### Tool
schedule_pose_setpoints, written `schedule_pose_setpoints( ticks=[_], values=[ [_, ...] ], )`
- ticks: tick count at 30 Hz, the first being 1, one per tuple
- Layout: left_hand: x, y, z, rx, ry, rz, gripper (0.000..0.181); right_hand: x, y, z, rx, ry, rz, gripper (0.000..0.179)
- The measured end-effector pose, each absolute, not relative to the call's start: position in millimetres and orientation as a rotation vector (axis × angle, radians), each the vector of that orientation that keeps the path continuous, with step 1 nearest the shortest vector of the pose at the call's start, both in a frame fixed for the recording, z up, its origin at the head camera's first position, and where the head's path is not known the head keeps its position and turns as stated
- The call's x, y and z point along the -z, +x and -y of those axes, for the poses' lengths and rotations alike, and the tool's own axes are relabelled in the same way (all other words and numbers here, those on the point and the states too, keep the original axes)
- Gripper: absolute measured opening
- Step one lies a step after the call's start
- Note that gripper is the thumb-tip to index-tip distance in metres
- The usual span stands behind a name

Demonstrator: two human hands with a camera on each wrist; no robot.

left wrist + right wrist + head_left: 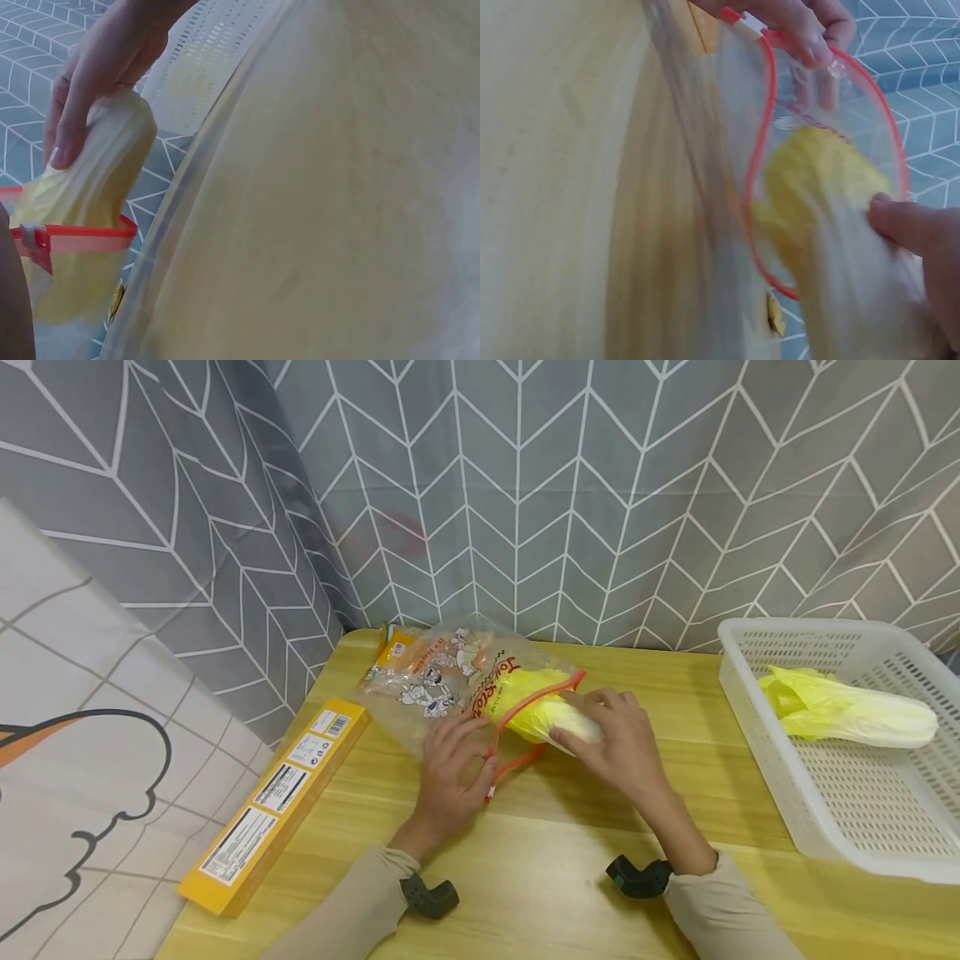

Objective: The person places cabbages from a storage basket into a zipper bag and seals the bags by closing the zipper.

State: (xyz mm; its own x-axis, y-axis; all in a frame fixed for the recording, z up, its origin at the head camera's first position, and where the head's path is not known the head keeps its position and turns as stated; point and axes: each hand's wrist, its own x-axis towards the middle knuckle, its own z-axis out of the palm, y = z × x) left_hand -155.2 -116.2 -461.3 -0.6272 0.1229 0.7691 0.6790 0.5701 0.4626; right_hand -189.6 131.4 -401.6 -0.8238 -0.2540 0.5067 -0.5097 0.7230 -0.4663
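Note:
A small napa cabbage (576, 720) lies leafy end first in the mouth of a clear zip bag (442, 681) with printed cartoon figures and a red zip edge. Its white base sticks out toward my right hand (622, 743), which grips it with the thumb on the near side. My left hand (450, 781) pinches the bag's red edge near one corner. In the right wrist view the bag's mouth gapes around the cabbage's yellow leaves (817, 172), and a white slider (750, 25) sits on the red zip. The left wrist view shows the white base (124, 139) under the right hand's fingers.
At the right stands a white perforated basket (757, 752) holding another napa cabbage (862, 714). A long yellow box (277, 802) lies along the table's left side. Behind the bag is a yellow packet (393, 647). A patterned grey curtain (525, 510) hangs behind the wooden table (525, 877).

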Motion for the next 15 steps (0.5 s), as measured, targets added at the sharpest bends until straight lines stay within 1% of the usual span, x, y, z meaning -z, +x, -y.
schedule_pose_setpoints(
  ticks=[7,15],
  values=[
    [463,-154,116,1.015,-0.617,2.17,0.008,406,-191,-126,-0.997,0.49,2.331,0.051],
    [465,-151,114,1.111,-0.392,2.417,0.013,417,-189,-118,-1.235,0.359,2.489,0.053]
  ],
)
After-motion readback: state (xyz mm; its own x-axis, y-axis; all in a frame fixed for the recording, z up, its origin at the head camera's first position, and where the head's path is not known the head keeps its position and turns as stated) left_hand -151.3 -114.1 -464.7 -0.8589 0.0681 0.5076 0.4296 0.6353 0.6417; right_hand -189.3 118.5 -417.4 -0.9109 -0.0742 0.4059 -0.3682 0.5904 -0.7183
